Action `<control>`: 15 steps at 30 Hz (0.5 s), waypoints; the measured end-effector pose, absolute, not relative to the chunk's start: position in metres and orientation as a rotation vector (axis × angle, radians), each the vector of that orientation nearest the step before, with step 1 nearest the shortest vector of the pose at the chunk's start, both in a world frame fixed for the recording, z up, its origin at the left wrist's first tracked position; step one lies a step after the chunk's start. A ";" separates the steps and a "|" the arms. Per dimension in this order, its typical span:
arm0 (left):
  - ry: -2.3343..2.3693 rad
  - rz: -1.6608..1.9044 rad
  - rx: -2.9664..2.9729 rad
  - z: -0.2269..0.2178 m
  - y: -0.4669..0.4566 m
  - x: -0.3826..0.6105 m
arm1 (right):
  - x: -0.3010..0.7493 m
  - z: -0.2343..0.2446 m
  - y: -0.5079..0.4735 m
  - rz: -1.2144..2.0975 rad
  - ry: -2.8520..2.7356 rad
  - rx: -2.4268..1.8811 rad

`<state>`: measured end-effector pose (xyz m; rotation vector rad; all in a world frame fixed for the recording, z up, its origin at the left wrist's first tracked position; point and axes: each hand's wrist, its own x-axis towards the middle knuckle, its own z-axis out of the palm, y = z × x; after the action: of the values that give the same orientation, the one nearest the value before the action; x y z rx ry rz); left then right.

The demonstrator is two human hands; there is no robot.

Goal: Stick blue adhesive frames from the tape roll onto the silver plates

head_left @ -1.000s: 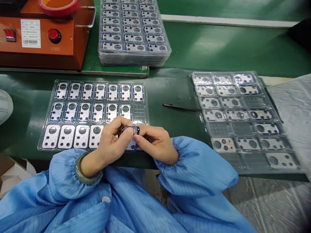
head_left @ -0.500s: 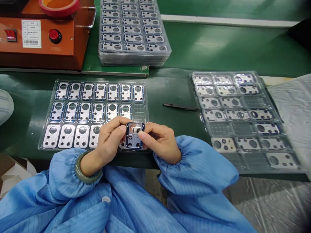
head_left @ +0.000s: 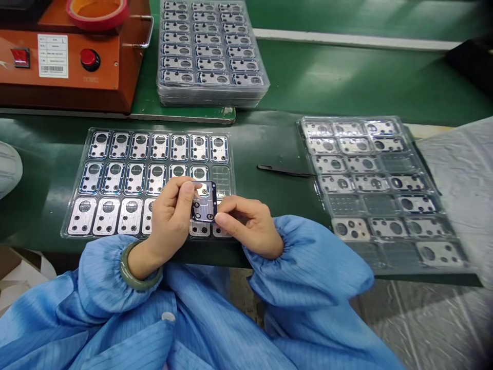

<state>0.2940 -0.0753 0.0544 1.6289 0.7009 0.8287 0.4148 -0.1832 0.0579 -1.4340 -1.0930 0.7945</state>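
My left hand (head_left: pixel 172 216) pinches a small rectangular metal plate (head_left: pixel 204 208) with dark blue edges, one large round hole and smaller ringed holes. Its thumb and fingers are closed on the plate's upper left side. At the lower right edge, the thumb and forefinger of my right hand (head_left: pixel 250 222) are closed on the plate's rim. The plate is held tilted above a clear tray (head_left: pixel 76 180) of similar plates in rows. One pocket (head_left: pixel 221 177) at the right end of the middle row holds no plate. My left hand covers part of the front row.
Black tweezers (head_left: pixel 285 170) lie right of the tray. Farther right, another clear tray (head_left: pixel 348 204) carries plates, with several bare pockets. Stacked full trays (head_left: pixel 213 96) stand at the back. An orange machine (head_left: pixel 96 85) with a red tape roll (head_left: pixel 96 23) on top occupies the back left.
The plate has shifted slightly up and left and tilted, showing a more see-through, glossy face. My right thumb has slid from the large hole to the lower right edge.
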 end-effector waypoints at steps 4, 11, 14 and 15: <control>0.711 0.868 1.586 0.054 -0.075 0.295 | 0.414 0.056 -0.183 0.749 -1.183 -1.416; 0.756 0.839 1.595 0.052 -0.076 0.296 | 0.413 0.055 -0.182 0.680 -1.180 -1.539; 0.765 0.845 1.588 0.052 -0.076 0.296 | 0.413 0.054 -0.182 0.645 -1.188 -1.554; 0.770 0.855 1.588 0.052 -0.076 0.296 | 0.412 0.055 -0.182 0.640 -1.187 -1.545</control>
<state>0.2962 -0.0758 0.0518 1.5881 0.7700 0.8546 0.4124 -0.1818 0.0546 -1.5447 -1.1870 0.6399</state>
